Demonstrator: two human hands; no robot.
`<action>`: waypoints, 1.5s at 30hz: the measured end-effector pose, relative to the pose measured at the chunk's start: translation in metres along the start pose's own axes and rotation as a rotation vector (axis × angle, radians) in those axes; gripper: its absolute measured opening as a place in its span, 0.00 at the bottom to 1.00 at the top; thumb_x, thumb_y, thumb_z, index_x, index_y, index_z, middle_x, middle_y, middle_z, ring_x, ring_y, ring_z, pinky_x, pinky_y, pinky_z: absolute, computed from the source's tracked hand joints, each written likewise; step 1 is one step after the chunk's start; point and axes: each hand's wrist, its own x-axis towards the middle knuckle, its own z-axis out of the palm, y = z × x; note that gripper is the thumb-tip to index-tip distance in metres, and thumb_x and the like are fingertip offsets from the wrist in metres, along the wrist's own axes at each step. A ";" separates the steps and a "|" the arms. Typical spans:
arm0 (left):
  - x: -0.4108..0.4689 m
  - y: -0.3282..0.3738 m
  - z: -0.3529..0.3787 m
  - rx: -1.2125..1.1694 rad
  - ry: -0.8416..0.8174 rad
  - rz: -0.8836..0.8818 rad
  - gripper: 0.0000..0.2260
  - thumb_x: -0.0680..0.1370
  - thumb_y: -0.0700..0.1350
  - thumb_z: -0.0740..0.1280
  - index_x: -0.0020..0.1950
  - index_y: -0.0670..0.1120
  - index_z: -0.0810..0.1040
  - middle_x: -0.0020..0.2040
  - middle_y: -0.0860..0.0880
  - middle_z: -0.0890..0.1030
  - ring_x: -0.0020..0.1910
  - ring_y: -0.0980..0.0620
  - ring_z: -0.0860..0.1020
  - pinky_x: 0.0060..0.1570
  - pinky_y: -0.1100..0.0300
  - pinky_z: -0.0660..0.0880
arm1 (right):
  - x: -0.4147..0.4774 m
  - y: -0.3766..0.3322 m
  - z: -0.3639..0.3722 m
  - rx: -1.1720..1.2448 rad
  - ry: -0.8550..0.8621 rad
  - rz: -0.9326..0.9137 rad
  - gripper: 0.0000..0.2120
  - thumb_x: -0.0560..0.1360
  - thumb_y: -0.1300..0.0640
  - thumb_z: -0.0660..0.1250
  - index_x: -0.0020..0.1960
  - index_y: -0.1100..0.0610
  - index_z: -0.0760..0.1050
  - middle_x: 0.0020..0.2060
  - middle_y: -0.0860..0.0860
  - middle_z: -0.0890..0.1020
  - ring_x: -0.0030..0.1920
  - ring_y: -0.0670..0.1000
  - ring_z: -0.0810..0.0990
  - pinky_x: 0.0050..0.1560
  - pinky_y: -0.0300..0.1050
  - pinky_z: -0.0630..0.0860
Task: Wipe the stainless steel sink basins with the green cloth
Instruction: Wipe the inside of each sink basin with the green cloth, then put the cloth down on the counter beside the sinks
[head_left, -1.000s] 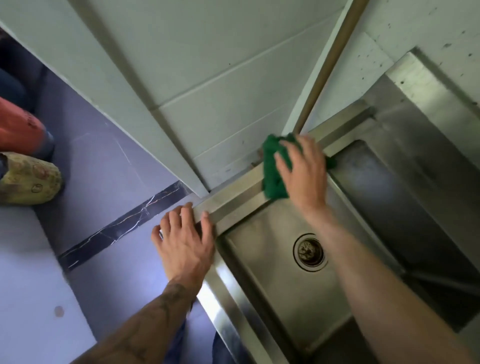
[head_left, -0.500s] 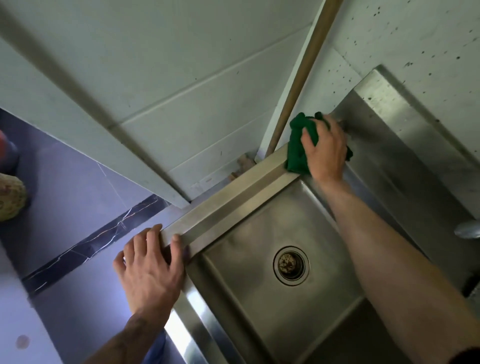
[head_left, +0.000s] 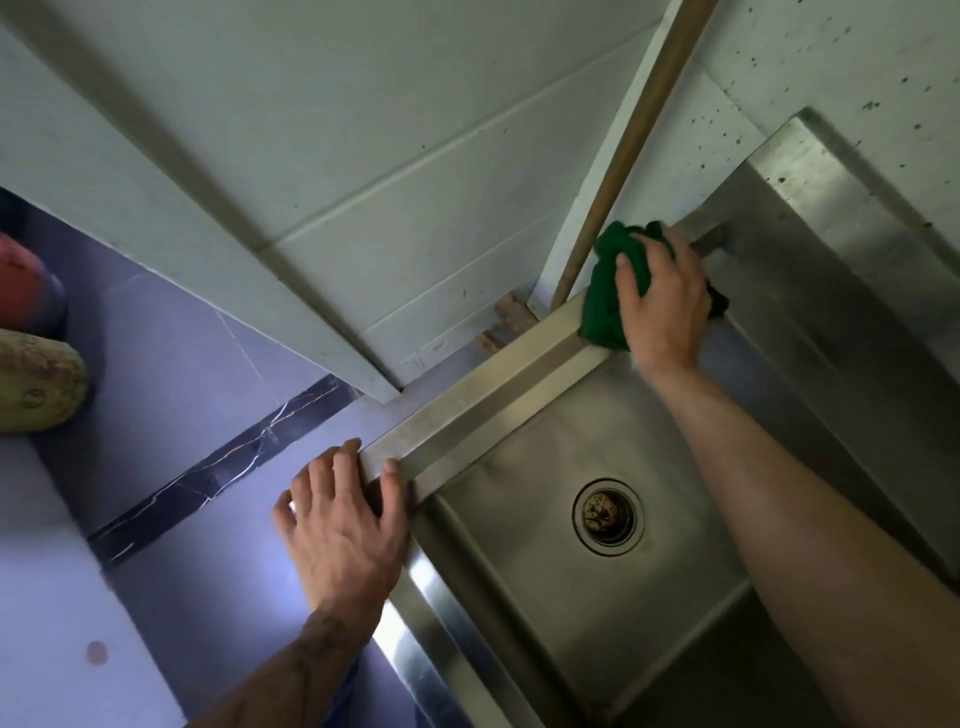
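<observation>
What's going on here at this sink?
A person is wiping a steel sink. The right hand presses a bunched green cloth on the far corner of the rim, by the wall. The left hand lies flat on the near corner of the rim, apparently bracing. The basin is bare, with only the drain showing in its floor.

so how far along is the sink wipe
Early, seemingly. Nothing looks clearly finished. In hand: the right hand presses the green cloth on the sink's far rim corner; the left hand braces the near corner. Left: the basin floor around the drain.
</observation>
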 end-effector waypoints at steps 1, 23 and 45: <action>0.000 0.000 0.000 0.008 -0.011 -0.005 0.23 0.83 0.60 0.56 0.66 0.45 0.76 0.60 0.45 0.78 0.62 0.41 0.74 0.67 0.41 0.67 | -0.007 0.001 0.001 -0.003 -0.039 -0.068 0.18 0.86 0.50 0.61 0.70 0.57 0.77 0.73 0.57 0.75 0.75 0.58 0.72 0.77 0.58 0.69; 0.003 -0.003 -0.007 -0.149 -0.064 0.055 0.27 0.83 0.60 0.50 0.70 0.47 0.77 0.63 0.46 0.81 0.64 0.42 0.76 0.69 0.41 0.67 | -0.178 -0.150 0.044 0.104 -0.079 0.052 0.18 0.85 0.53 0.64 0.73 0.56 0.77 0.78 0.57 0.71 0.80 0.58 0.66 0.82 0.59 0.60; -0.172 0.014 -0.087 -0.287 -1.012 1.313 0.08 0.88 0.44 0.60 0.51 0.54 0.74 0.43 0.54 0.80 0.42 0.52 0.78 0.43 0.52 0.75 | -0.489 -0.182 -0.154 0.601 0.559 0.995 0.33 0.73 0.57 0.79 0.74 0.47 0.69 0.63 0.45 0.71 0.61 0.37 0.73 0.63 0.30 0.71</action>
